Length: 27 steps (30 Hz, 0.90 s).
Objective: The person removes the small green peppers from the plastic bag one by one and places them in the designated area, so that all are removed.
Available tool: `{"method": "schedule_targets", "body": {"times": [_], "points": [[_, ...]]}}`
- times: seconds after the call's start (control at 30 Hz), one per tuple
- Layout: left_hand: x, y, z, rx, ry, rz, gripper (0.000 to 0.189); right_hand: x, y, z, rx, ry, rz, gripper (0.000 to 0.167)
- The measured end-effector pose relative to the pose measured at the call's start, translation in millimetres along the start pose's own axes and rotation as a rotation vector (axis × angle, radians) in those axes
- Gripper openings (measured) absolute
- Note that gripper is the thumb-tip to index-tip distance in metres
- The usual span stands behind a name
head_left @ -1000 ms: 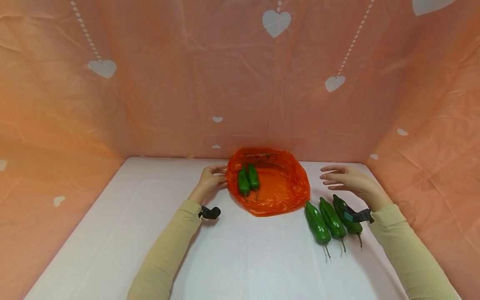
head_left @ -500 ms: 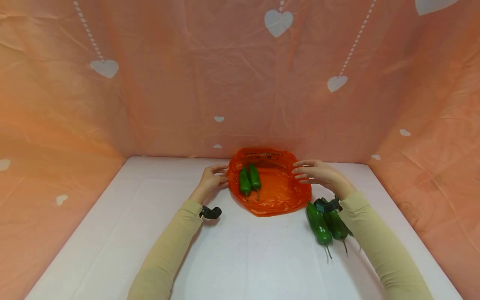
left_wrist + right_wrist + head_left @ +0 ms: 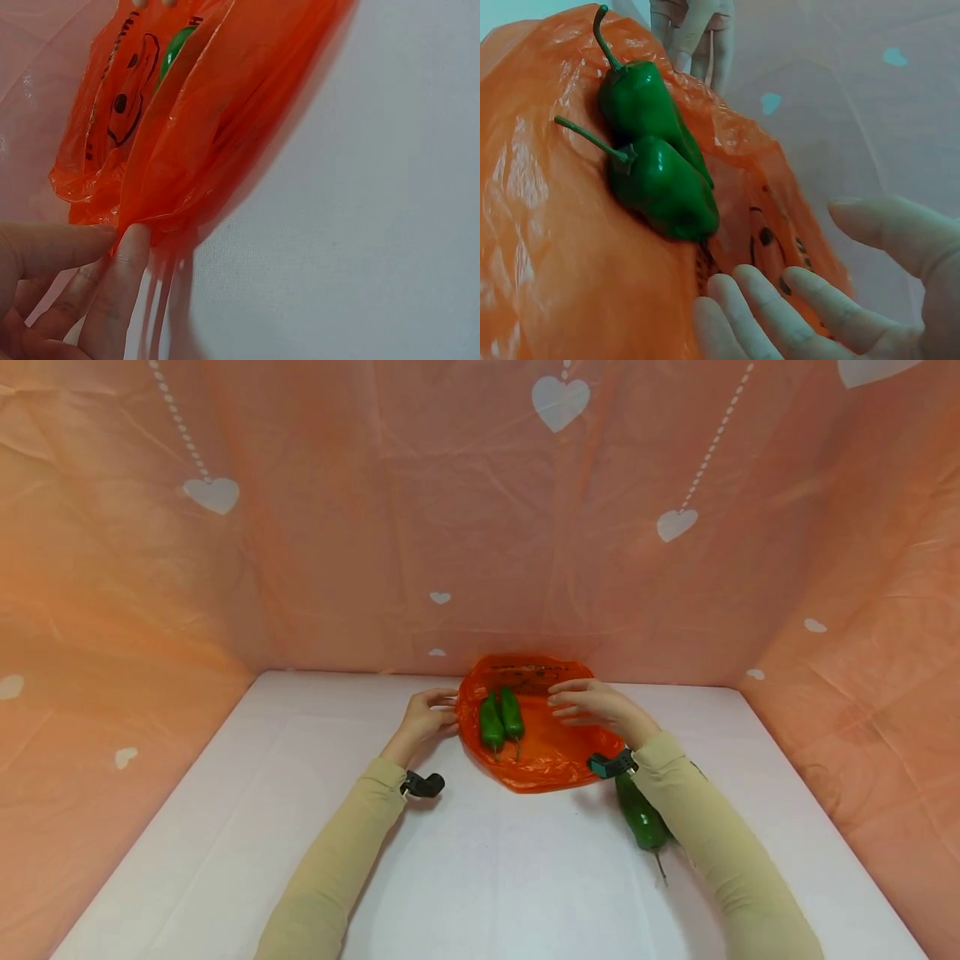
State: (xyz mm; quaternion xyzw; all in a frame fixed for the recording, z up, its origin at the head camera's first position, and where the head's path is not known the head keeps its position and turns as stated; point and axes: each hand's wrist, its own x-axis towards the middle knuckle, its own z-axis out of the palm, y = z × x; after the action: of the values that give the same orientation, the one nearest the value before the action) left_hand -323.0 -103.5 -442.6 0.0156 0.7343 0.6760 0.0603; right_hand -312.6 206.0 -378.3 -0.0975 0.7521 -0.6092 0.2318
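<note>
Lying open-mouthed on the white tabletop (image 3: 465, 877), a thin orange-red plastic bag (image 3: 551, 756) holds a long green pepper (image 3: 492, 725) and a second green pepper (image 3: 512, 713), set side by side in its left part with their stems toward the person. Black lettering and a drawing mark its inner wall. At the bag's left edge, the person's left hand (image 3: 423, 718) pinches the rim between thumb and finger. Over the bag's right part, the right hand (image 3: 600, 702) is released, fingers extended and apart, grasping nothing; whether it touches the plastic cannot be told. Just beside the bag's near right edge lies a loose green pepper (image 3: 640, 818), with more green next to it mostly hidden by the right sleeve (image 3: 720, 843). A black wrist device (image 3: 423, 785) sits near the bag's left side. Behind the bag rises a peach-coloured sheet (image 3: 337, 543) printed with pale hearts.
</note>
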Motion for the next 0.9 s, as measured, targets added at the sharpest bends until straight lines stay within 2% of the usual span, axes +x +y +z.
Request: {"method": "schedule_targets", "body": {"times": [0.4,0.53,0.9], "points": [[-0.1,-0.3,0.3,0.003,0.001,0.004,0.045,22.7,1,16,0.073,0.017,0.034,0.051],[0.3,-0.7,0.4,-0.004,-0.001,0.005,0.045,29.3,4,20,0.06,0.021,0.042,0.05],[-0.3,-0.2,0.7,-0.005,-0.002,0.007,0.045,47.0,12,36,0.002,0.1,0.088,0.044]]}}
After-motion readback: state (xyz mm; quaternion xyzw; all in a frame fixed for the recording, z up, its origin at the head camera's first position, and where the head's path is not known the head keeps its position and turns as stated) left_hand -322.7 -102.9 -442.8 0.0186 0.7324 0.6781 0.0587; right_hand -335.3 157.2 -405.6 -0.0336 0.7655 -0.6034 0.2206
